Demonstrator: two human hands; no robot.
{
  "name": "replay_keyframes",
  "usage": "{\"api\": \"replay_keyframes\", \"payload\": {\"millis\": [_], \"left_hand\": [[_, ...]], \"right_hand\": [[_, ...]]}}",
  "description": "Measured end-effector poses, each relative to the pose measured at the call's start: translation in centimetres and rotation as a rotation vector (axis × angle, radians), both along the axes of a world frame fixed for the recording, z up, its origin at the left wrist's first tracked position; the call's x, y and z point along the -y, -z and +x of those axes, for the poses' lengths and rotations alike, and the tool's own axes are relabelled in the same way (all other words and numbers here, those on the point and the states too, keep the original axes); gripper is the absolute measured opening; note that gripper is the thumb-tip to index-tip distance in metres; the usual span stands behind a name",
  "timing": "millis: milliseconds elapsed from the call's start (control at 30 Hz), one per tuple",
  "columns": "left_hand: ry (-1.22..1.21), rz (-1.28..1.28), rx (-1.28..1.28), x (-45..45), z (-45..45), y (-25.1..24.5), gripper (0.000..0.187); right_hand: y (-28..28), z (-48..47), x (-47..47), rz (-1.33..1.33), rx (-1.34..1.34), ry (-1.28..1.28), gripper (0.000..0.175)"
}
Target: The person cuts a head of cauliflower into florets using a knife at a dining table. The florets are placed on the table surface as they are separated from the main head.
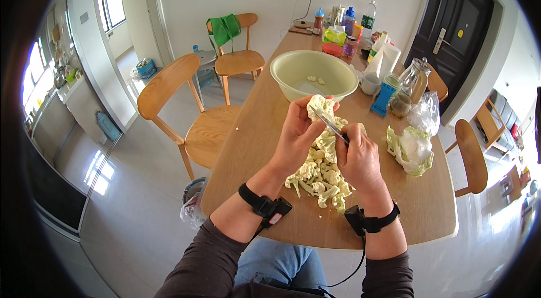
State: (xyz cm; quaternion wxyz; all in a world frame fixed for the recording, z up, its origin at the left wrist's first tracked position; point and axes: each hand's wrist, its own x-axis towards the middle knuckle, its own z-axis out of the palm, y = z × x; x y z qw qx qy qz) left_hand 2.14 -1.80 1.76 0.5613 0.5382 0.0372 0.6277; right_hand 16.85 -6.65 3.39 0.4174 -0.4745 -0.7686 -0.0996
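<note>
My left hand [298,135] holds a cauliflower floret [319,103] above the table, its fingers curled around the back of it. A small knife [327,122] with a dark handle is gripped in my right hand [359,156], and its blade lies against the floret. Beneath both hands spreads a pile of cut cauliflower florets [321,177], partly covered by my wrists. Just beyond them stands a large pale green basin [291,67] with a few small florets [315,80] at its bottom. To the right rests a leafy cauliflower remnant [410,150] with green outer leaves.
Along the wooden table's [253,163] right side are a white mug [370,84], a blue stand [383,99], a glass pitcher [412,82] and a clear plastic bag [424,114]. Bottles and jars crowd the far end, including a water bottle [368,17]. Wooden chairs [211,129] flank the table.
</note>
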Motion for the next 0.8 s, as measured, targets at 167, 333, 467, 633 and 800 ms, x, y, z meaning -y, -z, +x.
{"api": "replay_keyframes", "payload": {"millis": [167,333,467,633,800], "left_hand": [[-0.037,0.082,-0.02,-0.1,-0.13,-0.19,0.039],[0.119,0.017,-0.003,0.19,-0.42,-0.59,0.041],[0.148,-0.015,0.013,0.53,-0.36,-0.64,0.042],[-0.032,0.162,-0.032,0.13,-0.54,-0.75,0.041],[0.268,-0.031,0.009,0.59,-0.77,-0.77,0.045]], "right_hand": [[-0.02,0.17,0.07,0.002,0.016,-0.014,0.022],[-0.02,0.08,0.2,0.007,0.017,-0.028,0.024],[-0.04,-0.02,0.25,0.013,0.01,-0.034,0.024],[-0.02,0.02,0.2,-0.012,0.018,-0.002,0.022],[0.05,0.11,0.01,0.003,0.012,-0.014,0.021]]}}
